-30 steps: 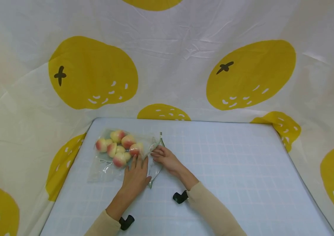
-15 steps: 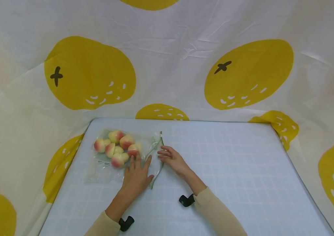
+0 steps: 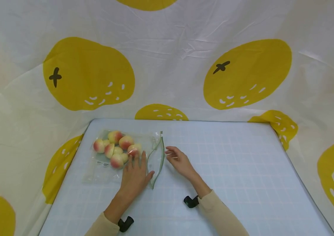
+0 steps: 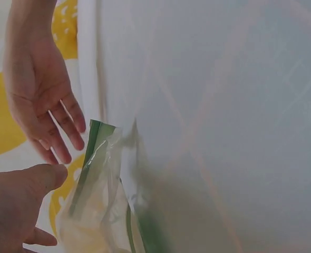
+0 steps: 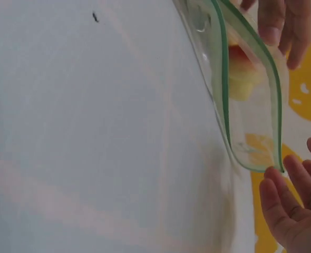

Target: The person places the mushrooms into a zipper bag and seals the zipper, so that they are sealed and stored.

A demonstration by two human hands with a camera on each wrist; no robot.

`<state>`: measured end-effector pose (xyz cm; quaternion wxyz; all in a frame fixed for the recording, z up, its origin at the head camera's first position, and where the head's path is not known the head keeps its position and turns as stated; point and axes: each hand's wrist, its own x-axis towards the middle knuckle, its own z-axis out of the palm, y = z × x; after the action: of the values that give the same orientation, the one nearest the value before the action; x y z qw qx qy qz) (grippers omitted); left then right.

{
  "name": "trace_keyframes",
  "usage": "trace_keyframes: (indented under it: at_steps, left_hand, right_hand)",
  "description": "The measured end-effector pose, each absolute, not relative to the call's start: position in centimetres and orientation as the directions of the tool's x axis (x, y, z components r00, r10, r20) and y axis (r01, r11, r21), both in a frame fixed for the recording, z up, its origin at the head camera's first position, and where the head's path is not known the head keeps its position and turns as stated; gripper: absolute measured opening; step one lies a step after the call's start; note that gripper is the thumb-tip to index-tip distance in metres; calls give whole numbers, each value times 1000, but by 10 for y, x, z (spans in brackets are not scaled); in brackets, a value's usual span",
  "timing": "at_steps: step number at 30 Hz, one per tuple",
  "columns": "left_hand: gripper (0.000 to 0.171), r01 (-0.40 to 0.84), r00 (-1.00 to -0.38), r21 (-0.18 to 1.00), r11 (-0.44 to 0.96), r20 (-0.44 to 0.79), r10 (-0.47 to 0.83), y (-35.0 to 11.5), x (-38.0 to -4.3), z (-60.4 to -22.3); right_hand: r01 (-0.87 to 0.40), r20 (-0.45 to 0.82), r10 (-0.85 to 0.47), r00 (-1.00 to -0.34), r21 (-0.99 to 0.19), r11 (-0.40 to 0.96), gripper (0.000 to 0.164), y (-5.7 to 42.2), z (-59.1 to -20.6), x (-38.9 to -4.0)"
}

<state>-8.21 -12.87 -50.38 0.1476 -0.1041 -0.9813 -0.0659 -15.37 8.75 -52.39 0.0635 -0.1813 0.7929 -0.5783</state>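
A clear zip bag (image 3: 102, 173) lies flat at the left of the table with several yellow-and-red peaches (image 3: 125, 143) inside. Its mouth faces right and gapes between two green zip strips (image 5: 225, 79). My left hand (image 3: 134, 180) rests on the bag by the lowest peaches, fingers straight and spread, thumb toward the mouth. Just right of the mouth, apart from it, is my right hand (image 3: 181, 165), fingers loosely bent and holding nothing. In the left wrist view the bag's corner (image 4: 100, 142) stands up near both hands.
A pale blue checked cloth (image 3: 231, 170) covers the table. Behind it hangs a white curtain (image 3: 169, 75) with large yellow fruit prints. A black wrist camera (image 3: 126, 224) sits at the left wrist and another black camera (image 3: 191, 201) at the right.
My right hand has let go of the bag's mouth and drawn away to the right. The mouth now gapes wider. My left hand stays on the bag, nearly still.
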Motion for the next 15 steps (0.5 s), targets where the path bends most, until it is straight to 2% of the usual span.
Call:
trace_keyframes:
  at_steps: [7, 15]
  left_hand:
    - [65, 280, -881, 86, 956, 418, 220, -138, -97, -497]
    - [48, 360, -879, 295, 885, 424, 216, -158, -124, -478]
  right_hand:
    - [-345, 226, -329, -917, -862, 370, 39, 94, -525, -151]
    - [-454, 334, -315, -888, -738, 499, 38, 97, -524, -148]
